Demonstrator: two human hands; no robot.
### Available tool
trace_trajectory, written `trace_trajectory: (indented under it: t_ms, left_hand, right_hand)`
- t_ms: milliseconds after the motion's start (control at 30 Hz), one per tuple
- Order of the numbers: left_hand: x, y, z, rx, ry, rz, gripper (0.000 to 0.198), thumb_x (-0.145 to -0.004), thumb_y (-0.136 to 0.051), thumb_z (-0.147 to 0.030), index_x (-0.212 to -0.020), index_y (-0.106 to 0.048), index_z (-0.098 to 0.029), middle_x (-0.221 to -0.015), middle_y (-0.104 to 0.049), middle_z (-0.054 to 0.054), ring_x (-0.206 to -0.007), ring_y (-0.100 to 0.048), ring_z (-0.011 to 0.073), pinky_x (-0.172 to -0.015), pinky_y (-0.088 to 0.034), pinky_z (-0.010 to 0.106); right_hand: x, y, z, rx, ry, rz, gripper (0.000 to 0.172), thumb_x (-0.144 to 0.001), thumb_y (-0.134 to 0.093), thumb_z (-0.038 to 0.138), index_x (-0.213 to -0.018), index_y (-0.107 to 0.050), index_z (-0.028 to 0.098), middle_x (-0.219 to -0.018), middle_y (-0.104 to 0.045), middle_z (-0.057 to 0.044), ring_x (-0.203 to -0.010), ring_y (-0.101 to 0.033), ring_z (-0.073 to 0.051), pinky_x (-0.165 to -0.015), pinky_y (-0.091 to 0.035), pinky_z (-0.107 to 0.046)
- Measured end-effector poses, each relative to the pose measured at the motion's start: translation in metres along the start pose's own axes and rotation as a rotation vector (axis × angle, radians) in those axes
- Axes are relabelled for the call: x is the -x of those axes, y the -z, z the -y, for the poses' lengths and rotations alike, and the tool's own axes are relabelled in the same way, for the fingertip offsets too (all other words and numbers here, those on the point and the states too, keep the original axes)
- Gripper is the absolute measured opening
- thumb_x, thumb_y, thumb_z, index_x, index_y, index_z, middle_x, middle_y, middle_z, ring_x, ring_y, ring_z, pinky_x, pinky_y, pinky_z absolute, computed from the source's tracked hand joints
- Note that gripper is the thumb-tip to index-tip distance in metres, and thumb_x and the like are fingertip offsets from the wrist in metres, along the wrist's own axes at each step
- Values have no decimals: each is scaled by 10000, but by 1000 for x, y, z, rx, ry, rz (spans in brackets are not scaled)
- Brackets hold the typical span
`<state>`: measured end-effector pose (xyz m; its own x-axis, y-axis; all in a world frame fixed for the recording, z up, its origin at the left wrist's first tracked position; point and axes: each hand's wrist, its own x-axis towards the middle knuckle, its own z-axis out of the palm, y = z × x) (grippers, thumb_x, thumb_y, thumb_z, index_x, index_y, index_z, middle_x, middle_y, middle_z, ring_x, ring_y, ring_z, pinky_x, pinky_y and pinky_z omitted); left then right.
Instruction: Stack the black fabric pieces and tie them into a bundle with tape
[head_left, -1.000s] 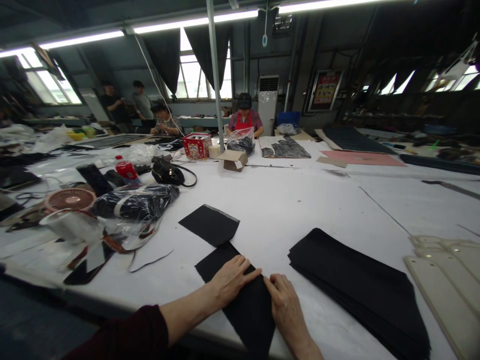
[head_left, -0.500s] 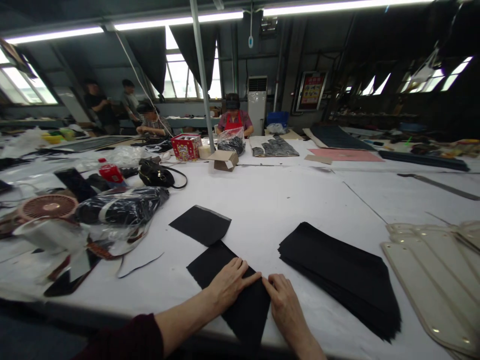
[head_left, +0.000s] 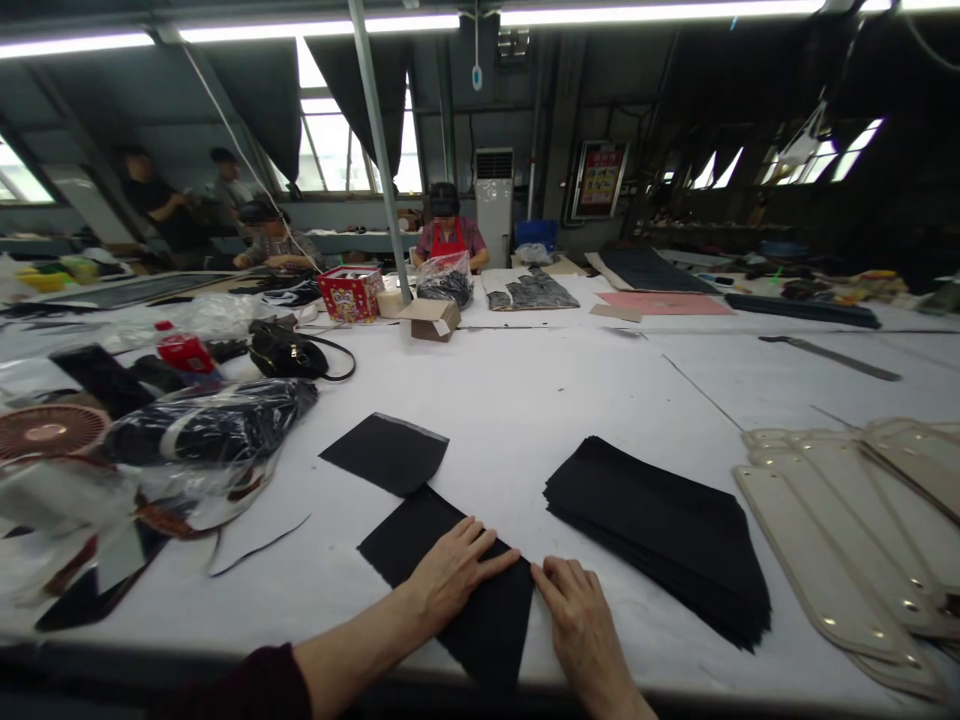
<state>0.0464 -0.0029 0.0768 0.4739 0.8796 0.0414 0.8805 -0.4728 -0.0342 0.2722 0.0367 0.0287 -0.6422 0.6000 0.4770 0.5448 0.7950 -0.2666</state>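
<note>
A black fabric piece lies aslant at the table's near edge, its lower corner reaching the rim. My left hand rests flat on it, fingers stretched out and thumb pointing toward the right edge. Just right of that thumb, my right hand has its fingers bent together, with the thumb tip at the fabric's right edge; its grip is partly hidden. A second black piece with a greyish strip along its top edge touches the first one's far corner. To the right lies a fanned stack of black fabric pieces.
Beige panels with metal studs overlap at the right. On the left are a plastic-wrapped bundle, a pink fan, a red bottle and a black bag. A pole rises beyond; other people work across the table.
The camera view has turned slightly right, so the scene sits further left. My right thumb has drawn a little away from my left thumb along the fabric edge. The left hand stays flat.
</note>
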Motion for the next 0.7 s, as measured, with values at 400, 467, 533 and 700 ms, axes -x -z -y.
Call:
trace_trajectory:
  t_ms: [400,467,533,700]
  left_hand:
    - [0,-12,-1,46,49,-24,543,-927,-459,-216,-1444,-317,-309,-1317,-472,88,-1208,-425,259,-1102,-251,434]
    - [3,-7,6,114,63,-14,547,-892,-476,-173,-1415,-369,-292,-1298,-505,66,-1199,-448,237,-1126,-217,428]
    - [7,-2,18,158,126,-8,529,-853,-466,-108,-1352,-453,-283,-1260,-545,47,-1177,-481,215,-1133,-207,421]
    - [8,-8,46,180,348,27,272,-896,-413,-189,-1071,-620,-216,-1095,-629,84,-1033,-575,241,-935,-424,392]
  right_hand:
    - [-13,-1,20,11,-125,21,461,-867,-412,51,-1280,-492,238,-1186,-564,-76,-1012,-508,-239,-822,-403,-397]
    - [-14,0,23,49,-125,17,422,-869,-447,85,-1253,-514,246,-1195,-578,-61,-1012,-509,-240,-838,-390,-409]
    - [-16,1,23,66,-125,17,388,-865,-484,117,-1225,-530,253,-1177,-592,-48,-981,-519,-229,-814,-388,-396]
    - [-34,-15,19,159,-172,24,72,-781,-655,257,-798,-589,236,-888,-630,-8,-835,-536,-221,-730,-386,-377]
